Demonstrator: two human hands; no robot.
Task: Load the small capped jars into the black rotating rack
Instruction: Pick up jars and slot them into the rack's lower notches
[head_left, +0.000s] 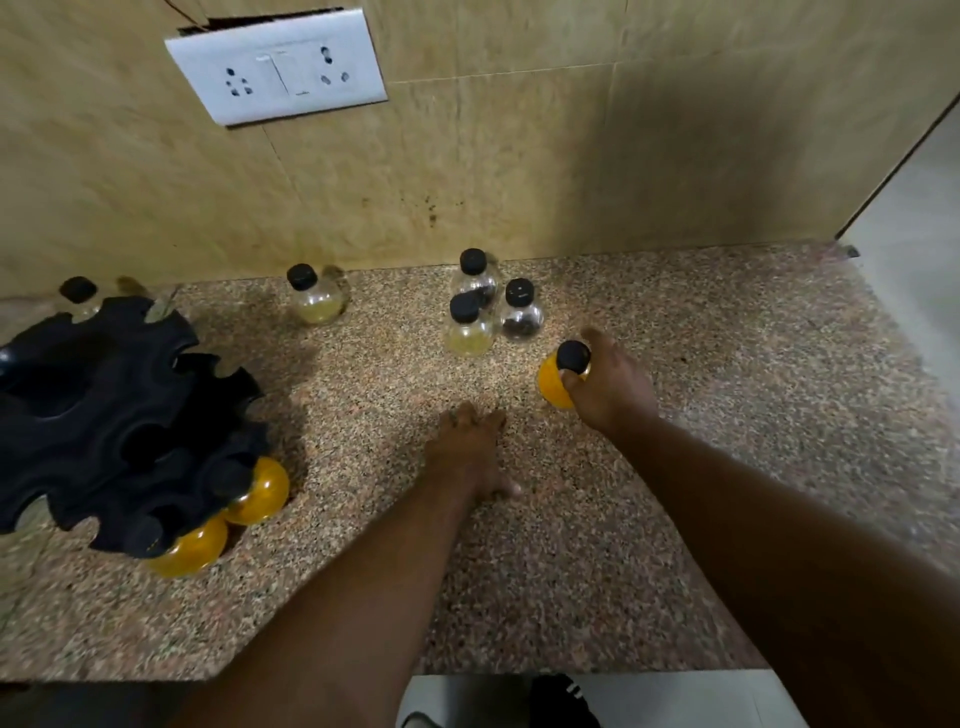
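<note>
The black rotating rack (104, 405) stands at the left of the speckled counter (727, 415). Two orange-filled jars (260, 491) hang in its lower front slots, and one pale jar (78, 296) sits at its far side. My right hand (608, 384) is shut on an orange jar with a black cap (553, 382) that stands on the counter. My left hand (470, 447) lies flat on the counter, fingers spread, holding nothing. Three capped jars (485, 306) cluster behind my hands. A single pale jar (314, 296) stands near the wall.
A tiled wall rises behind the counter with a white socket plate (275, 65) at upper left. The counter's front edge runs along the bottom, with floor and a dark shoe (563, 701) below. The counter ends at the right by a doorway.
</note>
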